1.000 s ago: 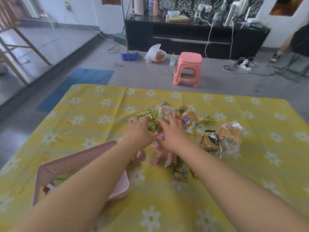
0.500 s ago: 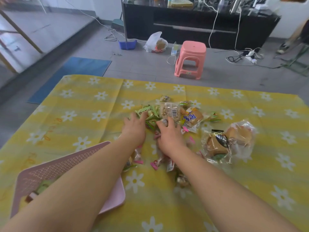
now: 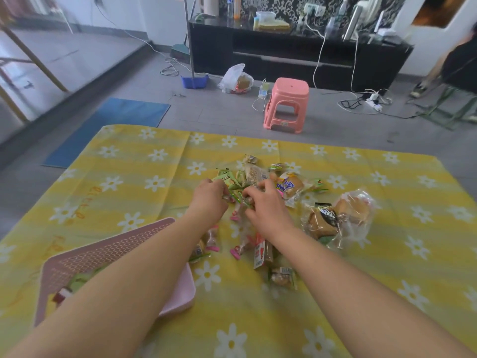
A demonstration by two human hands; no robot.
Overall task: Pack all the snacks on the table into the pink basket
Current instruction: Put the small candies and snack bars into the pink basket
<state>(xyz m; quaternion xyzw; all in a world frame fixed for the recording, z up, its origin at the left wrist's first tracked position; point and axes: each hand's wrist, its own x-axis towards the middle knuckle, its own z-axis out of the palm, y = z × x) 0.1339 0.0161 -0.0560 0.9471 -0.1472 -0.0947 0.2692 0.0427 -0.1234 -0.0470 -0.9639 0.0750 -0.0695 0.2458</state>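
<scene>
Both hands, left hand (image 3: 209, 200) and right hand (image 3: 265, 205), seem to have fingers (image 3: 251, 193) curled on green snack packets (image 3: 233, 183) between them, gathering; next, carry them to the pink basket (image 3: 108, 254).

Left forearm (image 3: 124, 275) hides most of pink basket (image 3: 108, 250).

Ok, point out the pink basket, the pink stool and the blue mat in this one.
pink basket (image 3: 108, 254): head view, on its perforated far wall.
pink stool (image 3: 291, 87): head view, on the seat top.
blue mat (image 3: 113, 115): head view, on the middle of its surface.
</scene>
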